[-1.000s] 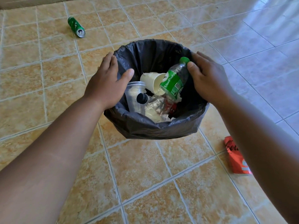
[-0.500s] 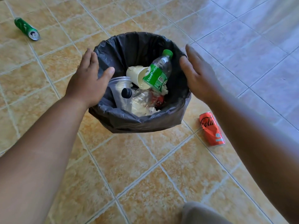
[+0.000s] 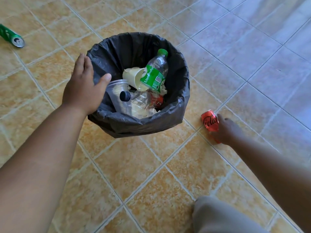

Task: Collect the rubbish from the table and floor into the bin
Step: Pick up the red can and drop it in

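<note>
A bin lined with a black bag (image 3: 182, 76) stands on the tiled floor. It holds a green-labelled plastic bottle (image 3: 154, 74), a cream paper cup (image 3: 133, 76), a clear cup (image 3: 117, 91) and other crumpled rubbish. My left hand (image 3: 84, 88) grips the bin's left rim, thumb inside and fingers outside. A red cola can (image 3: 209, 121) lies on the floor just right of the bin. My right hand (image 3: 227, 130), blurred, is down on the can's near half with the fingers closed around it.
A green drink can (image 3: 11, 37) lies on its side on the floor at the far left. My knee in grey trousers (image 3: 218, 216) shows at the bottom right. Tan tiles surround the bin; paler tiles lie to the right.
My right hand left the bin's right rim and dropped to the red can on the floor. The view tilted down and right. My left hand stayed on the rim.
</note>
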Available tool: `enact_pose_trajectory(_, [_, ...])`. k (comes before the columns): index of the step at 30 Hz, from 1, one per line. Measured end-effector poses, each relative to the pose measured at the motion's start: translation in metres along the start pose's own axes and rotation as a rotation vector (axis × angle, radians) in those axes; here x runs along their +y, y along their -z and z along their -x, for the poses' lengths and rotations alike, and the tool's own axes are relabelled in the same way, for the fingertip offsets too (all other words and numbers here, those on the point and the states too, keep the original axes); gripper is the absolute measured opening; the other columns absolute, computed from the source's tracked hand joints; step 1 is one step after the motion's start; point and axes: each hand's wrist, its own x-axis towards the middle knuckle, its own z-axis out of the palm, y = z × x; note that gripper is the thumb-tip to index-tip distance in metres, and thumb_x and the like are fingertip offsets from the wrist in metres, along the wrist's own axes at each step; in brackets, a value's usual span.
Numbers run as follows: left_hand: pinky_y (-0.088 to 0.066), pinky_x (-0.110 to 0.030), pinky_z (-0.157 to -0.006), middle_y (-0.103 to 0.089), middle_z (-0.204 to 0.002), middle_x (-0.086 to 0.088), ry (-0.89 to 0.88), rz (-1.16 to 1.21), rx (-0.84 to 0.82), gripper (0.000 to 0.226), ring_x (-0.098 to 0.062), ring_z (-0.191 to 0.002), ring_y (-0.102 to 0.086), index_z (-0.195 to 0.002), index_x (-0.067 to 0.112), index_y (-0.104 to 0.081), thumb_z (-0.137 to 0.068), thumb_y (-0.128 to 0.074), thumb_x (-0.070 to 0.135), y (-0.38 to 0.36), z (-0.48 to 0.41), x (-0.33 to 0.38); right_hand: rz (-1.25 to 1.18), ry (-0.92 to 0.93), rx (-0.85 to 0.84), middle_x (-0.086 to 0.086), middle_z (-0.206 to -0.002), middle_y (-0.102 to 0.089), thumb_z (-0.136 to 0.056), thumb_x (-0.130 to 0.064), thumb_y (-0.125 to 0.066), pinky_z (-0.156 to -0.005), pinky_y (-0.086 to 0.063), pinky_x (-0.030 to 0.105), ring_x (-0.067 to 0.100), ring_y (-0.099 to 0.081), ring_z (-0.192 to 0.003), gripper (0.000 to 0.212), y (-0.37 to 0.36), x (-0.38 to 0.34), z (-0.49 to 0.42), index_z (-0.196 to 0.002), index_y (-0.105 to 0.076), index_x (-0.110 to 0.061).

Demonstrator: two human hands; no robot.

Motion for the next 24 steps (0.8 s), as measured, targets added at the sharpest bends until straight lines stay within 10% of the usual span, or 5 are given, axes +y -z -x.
enact_pose_trajectory(4, [-0.015, -0.039, -0.117, 0.008, -0.163, 0.011, -0.012, -0.002, 0.003, 0.078, -0.013, -0.149, 0.0, -0.155, 0.02, -0.003, -0.096, -0.035, 0.059, -0.001, 0.0, -0.002, -0.081, 0.036, 0.065, 0.005, -0.091, -0.059, -0.078, -0.05, -0.068, -0.049, -0.046, 0.027, 0.02, -0.058, -0.068, 0.062, 0.018, -0.001, 0.003, -0.128, -0.048, -0.02])
enact_pose_trajectory(12, [-0.017, -0.039, -0.116, 0.008, -0.162, 0.012, -0.012, 0.055, 0.0, 0.077, -0.012, -0.149, -0.001, -0.155, 0.022, -0.003, -0.096, -0.032, 0.061, -0.003, -0.001, -0.003, -0.864, 0.38, 0.725, -0.006, -0.109, -0.067, -0.079, -0.047, -0.067, -0.075, -0.054, 0.02, 0.0, -0.065, -0.078, 0.062, 0.188, -0.1, 0.042, -0.134, -0.054, -0.023])
enact_pose_trajectory(17, [-0.015, -0.034, -0.115, 0.003, -0.163, 0.012, -0.002, 0.161, 0.019, 0.072, -0.008, -0.148, -0.003, -0.155, 0.022, -0.008, -0.097, -0.026, 0.061, -0.003, -0.001, -0.003, -0.915, 0.588, 0.428, -0.004, -0.104, -0.07, -0.076, -0.056, -0.069, -0.075, -0.061, 0.038, 0.01, -0.07, -0.084, 0.07, 0.218, -0.186, 0.085, -0.134, -0.054, -0.021])
enact_pose_trajectory(24, [-0.013, -0.027, -0.11, 0.0, -0.163, 0.013, -0.002, 0.205, 0.031, 0.071, -0.007, -0.148, -0.005, -0.155, 0.022, -0.012, -0.097, -0.024, 0.062, -0.002, -0.001, -0.004, -0.679, 0.469, 0.162, -0.002, -0.084, -0.07, -0.078, -0.071, -0.06, -0.063, -0.058, 0.029, 0.011, -0.07, -0.069, 0.066, 0.186, -0.251, 0.079, -0.117, -0.063, -0.017])
